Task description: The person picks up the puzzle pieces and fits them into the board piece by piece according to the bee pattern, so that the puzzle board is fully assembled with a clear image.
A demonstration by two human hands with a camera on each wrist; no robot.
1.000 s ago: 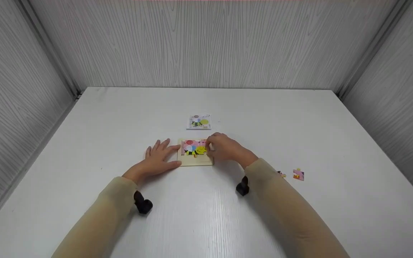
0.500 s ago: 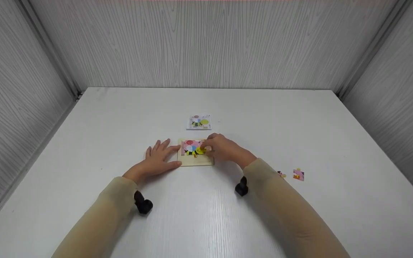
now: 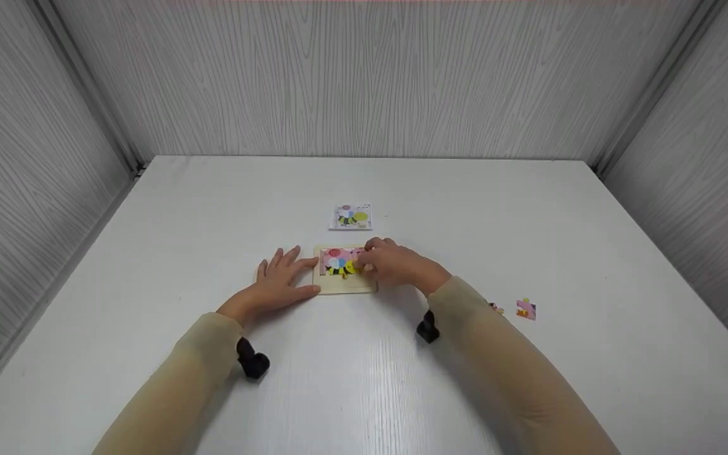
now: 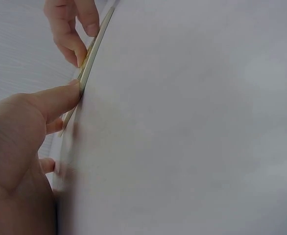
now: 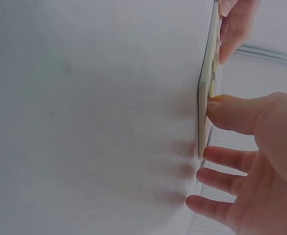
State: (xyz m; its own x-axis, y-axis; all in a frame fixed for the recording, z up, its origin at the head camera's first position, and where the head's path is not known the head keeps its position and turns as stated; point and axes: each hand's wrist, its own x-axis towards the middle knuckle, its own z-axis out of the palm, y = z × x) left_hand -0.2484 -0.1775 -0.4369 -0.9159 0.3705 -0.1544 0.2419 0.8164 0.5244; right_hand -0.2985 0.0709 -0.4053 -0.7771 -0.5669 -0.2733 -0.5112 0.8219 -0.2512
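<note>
A pale wooden puzzle board lies flat on the table, its upper part filled with a pink bee picture. My left hand is spread at the board's left side, its thumb and index fingertips touching the edge. Over the picture's right part is my right hand, which hides some of it. In the right wrist view, the right thumb presses on the board while other fingers stretch along its far edge. Whether a piece lies under those fingertips is hidden.
Behind the board lies a flat square with a similar bee picture. To the right is a loose pink puzzle piece. Another piece is partly covered by the right sleeve. Walls enclose the table's back and sides.
The right hand's fingertips have shifted slightly left, from the picture's right edge onto the yellow bee's face. The left hand has stayed in place.
</note>
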